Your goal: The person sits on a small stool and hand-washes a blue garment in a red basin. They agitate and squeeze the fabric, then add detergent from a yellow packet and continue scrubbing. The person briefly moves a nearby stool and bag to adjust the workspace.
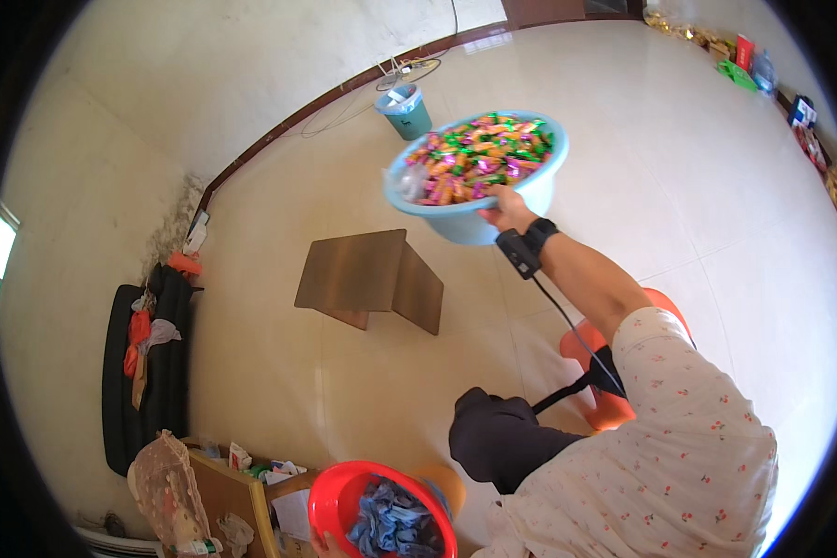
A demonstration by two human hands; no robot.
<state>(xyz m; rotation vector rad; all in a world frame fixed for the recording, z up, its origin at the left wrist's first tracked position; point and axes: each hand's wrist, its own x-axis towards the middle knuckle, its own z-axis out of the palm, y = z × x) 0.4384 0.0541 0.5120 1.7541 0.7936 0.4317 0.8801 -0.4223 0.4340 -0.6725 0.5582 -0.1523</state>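
Observation:
My right hand (508, 208) grips the near rim of a light blue plastic basin (453, 224), which is held tilted above the floor. Heaped inside are many wrapped candies (488, 157) in orange, green and purple foil, with a clear plastic bag (410, 183) at one side. At the bottom edge, my left hand (329, 546) has its fingers on the rim of a red plastic basin (324, 488); the rest of that hand is cut off. Crumpled blue-grey pieces (394, 519) of thin material lie in the red basin.
A low brown table (352, 268) stands on the tiled floor ahead. Beyond it is a lined green bin (411, 122) near cables. An orange plastic seat (610, 401) is beside my leg. At left are a black sofa (171, 370) and a cluttered wooden-framed piece of furniture (227, 488).

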